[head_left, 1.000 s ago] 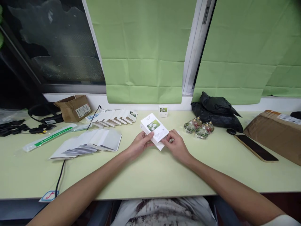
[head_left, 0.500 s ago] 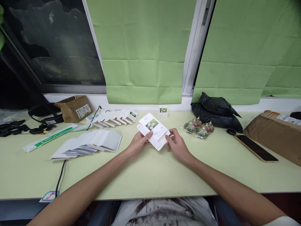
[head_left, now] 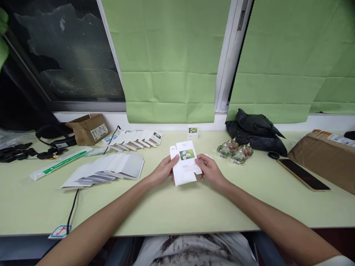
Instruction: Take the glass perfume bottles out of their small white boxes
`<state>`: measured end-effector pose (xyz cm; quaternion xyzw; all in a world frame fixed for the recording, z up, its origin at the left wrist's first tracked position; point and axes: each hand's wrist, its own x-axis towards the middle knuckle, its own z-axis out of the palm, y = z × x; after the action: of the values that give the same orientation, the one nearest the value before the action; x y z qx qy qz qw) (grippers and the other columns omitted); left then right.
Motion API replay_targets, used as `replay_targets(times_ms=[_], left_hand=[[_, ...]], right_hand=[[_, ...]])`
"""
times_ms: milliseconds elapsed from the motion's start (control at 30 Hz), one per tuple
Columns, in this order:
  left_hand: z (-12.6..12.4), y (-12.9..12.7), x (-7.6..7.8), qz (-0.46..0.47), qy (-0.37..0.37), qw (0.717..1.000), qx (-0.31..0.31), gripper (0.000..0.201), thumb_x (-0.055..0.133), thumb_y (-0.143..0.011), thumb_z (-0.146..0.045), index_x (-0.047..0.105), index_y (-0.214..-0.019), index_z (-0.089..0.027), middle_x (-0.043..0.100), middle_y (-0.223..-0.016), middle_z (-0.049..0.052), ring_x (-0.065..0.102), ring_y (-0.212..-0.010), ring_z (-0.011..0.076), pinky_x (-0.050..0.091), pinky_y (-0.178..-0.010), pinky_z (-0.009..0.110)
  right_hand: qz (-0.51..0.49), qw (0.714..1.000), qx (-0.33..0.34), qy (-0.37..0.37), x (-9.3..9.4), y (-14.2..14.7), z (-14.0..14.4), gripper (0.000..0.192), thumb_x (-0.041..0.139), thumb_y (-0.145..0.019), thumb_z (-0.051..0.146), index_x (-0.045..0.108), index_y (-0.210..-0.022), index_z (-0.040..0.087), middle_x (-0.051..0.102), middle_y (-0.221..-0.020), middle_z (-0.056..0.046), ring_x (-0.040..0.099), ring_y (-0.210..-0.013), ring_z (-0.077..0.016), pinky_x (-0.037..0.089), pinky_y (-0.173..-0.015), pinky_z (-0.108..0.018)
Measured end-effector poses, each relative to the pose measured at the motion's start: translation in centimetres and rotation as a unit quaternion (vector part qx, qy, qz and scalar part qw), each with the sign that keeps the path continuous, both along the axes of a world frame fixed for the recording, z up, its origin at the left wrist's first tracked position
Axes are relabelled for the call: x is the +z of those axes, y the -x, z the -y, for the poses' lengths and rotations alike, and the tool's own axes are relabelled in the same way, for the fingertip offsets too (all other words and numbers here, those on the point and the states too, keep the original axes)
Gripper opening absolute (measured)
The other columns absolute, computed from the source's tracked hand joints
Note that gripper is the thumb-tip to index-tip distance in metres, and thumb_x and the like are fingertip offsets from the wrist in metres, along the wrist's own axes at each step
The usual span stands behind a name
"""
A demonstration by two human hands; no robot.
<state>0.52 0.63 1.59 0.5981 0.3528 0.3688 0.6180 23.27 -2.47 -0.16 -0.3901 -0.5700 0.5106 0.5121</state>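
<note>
Between my hands, above the middle of the table, is a flattened white paper box point(head_left: 185, 168) printed with a white-flower picture, its flaps sticking out. My left hand point(head_left: 164, 169) pinches its left edge, thumb on the front and fingers behind. On the opposite edge my right hand point(head_left: 210, 170) grips it the same way. To the left lie a fanned stack of flat white boxes point(head_left: 111, 168) and, behind it, a row of folded white boxes point(head_left: 135, 139). One small box point(head_left: 192, 132) with the same flower picture stands upright at the back.
Right of my hands sit several clear-wrapped ornaments point(head_left: 235, 150), with a black plastic bag point(head_left: 256, 131) behind them. A phone point(head_left: 303, 174) lies beside a brown parcel point(head_left: 324, 159). At back left are an open cardboard box point(head_left: 90, 129), a green-and-white packet point(head_left: 61, 163) and black cables point(head_left: 20, 152).
The flat box has turned from a slant to nearly upright and come slightly lower and nearer to me. My right thumb now lies higher along its right edge. Both hands keep hold.
</note>
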Motion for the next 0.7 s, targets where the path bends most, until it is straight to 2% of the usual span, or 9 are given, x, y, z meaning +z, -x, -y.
replay_targets(times_ms=[67,200,300,367,500,600,700], left_hand=[[-0.05,0.05,-0.07,-0.013,-0.023,1.000,-0.007,0.054,0.060,-0.097,-0.063,0.064,-0.121,-0.015,0.070,-0.078,0.005,0.058,-0.053,0.0138,0.043,-0.043,0.023],[-0.08,0.42,0.06,-0.042,-0.054,0.997,-0.018,0.052,0.060,-0.097,-0.064,0.063,-0.114,-0.015,0.066,-0.071,0.002,0.054,-0.048,0.0122,0.041,-0.040,0.023],[0.02,0.55,0.16,-0.067,-0.036,0.996,-0.043,0.051,0.058,-0.097,-0.066,0.062,-0.105,-0.016,0.063,-0.066,0.001,0.052,-0.044,0.0114,0.038,-0.039,0.022],[0.03,0.45,0.12,-0.066,-0.021,0.997,-0.026,0.053,0.055,-0.097,-0.068,0.061,-0.101,-0.016,0.061,-0.062,0.000,0.050,-0.042,0.0112,0.035,-0.038,0.022],[-0.06,0.12,-0.04,-0.018,-0.033,0.999,0.036,0.053,0.063,-0.092,-0.068,0.062,-0.109,-0.018,0.058,-0.065,-0.003,0.049,-0.046,0.0097,0.034,-0.039,0.020],[0.05,0.08,0.07,-0.025,-0.032,0.999,0.019,0.054,0.067,-0.091,-0.067,0.064,-0.112,-0.017,0.056,-0.064,-0.003,0.046,-0.046,0.0091,0.032,-0.038,0.019],[0.38,0.06,0.46,-0.023,-0.027,0.999,-0.008,0.057,0.067,-0.090,-0.066,0.065,-0.120,-0.018,0.062,-0.068,-0.001,0.050,-0.048,0.0102,0.034,-0.041,0.019]], right_hand=[[-0.001,1.000,-0.010,0.002,0.02,-0.08,0.13,0.039,0.065,-0.093,0.061,0.058,-0.102,0.024,0.058,-0.065,0.006,0.046,-0.043,-0.0088,0.040,-0.035,-0.020],[0.022,1.000,0.010,0.003,0.43,-0.24,0.33,0.037,0.061,-0.095,0.061,0.058,-0.105,0.025,0.055,-0.057,0.009,0.039,-0.038,-0.0077,0.029,-0.033,-0.019],[-0.006,0.999,0.041,-0.001,0.62,-0.29,0.14,0.037,0.065,-0.094,0.059,0.059,-0.108,0.025,0.054,-0.058,0.009,0.036,-0.041,-0.0066,0.026,-0.037,-0.019],[-0.030,0.998,0.057,0.008,0.61,-0.33,-0.11,0.039,0.069,-0.092,0.059,0.058,-0.110,0.025,0.057,-0.063,0.008,0.037,-0.043,-0.0065,0.024,-0.039,-0.019],[-0.016,0.999,0.048,0.016,0.60,-0.53,-0.35,0.037,0.069,-0.091,0.059,0.059,-0.100,0.025,0.052,-0.055,0.009,0.033,-0.039,-0.0069,0.021,-0.037,-0.021],[0.006,1.000,0.025,-0.005,0.75,-0.56,-0.26,0.036,0.064,-0.094,0.059,0.061,-0.093,0.023,0.051,-0.054,0.008,0.035,-0.038,-0.0074,0.024,-0.038,-0.022],[0.010,1.000,0.006,-0.023,0.86,-0.51,-0.38,0.039,0.065,-0.093,0.061,0.063,-0.094,0.022,0.050,-0.056,0.007,0.037,-0.040,-0.0078,0.027,-0.038,-0.023]])
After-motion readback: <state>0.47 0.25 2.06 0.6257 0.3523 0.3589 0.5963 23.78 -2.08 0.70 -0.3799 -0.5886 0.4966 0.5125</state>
